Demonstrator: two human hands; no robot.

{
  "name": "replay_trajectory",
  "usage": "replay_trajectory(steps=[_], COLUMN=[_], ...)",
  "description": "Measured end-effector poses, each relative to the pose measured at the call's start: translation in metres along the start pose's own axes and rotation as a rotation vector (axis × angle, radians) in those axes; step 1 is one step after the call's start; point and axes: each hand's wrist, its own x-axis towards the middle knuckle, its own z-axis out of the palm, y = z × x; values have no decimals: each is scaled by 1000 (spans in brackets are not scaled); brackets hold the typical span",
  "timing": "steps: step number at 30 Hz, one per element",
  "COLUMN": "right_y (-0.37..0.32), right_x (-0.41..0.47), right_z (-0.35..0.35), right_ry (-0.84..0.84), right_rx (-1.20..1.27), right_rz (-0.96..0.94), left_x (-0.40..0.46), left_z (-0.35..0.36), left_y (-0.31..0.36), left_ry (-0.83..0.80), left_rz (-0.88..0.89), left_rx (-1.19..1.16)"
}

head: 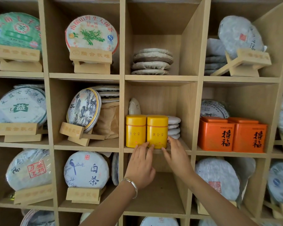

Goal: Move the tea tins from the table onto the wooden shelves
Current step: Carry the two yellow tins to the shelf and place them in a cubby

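Two yellow tea tins stand side by side at the front of the middle cubby of the wooden shelves (160, 78): the left tin (135, 130) and the right tin (157, 131). My left hand (141, 165) reaches up with straight fingers, its tips touching the bottom of the tins where they meet. My right hand (178, 155) has its fingertips against the lower right side of the right tin. Neither hand wraps around a tin. Two orange square tins (232, 135) stand in the cubby to the right.
Wrapped round tea cakes on wooden stands (88, 57) fill the surrounding cubbies. A small stack of white cakes (174, 128) sits behind the yellow tins. The cubby below the yellow tins (155, 201) shows a bare floor.
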Motion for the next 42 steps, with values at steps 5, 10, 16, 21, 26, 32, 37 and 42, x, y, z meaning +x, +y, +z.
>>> replay_trajectory(steps=[5,10,16,21,26,32,37,42], right_y=[-1,-8,-7,8,23,21,-29,-115], right_x=[-1,-12,-48,-71,-121,-238,-352,-460], right_z=[-3,-9,-11,-37,-101,-221,-346,-464], right_ry=[-14,78,0,-96,-44,-13,161,306], right_rx=[-2,-50,-192,-313,-448,-747,-943,-1182], right_rz=[-4,-80,-151,-40,189,484,767,1019], left_x=[-1,-9,-28,-31,-24,-35,-76,-124], left_z=[-3,-9,-3,3,8,1,-39,-122], left_y=[0,-10,-9,9,59,188,326,448], left_ry=[6,40,-93,-156,-219,-202,-207,-141], left_rz=[4,-2,46,121,298,568,820,1020], left_rx=[-25,-73,-71,-91,-188,-478,-679,-893])
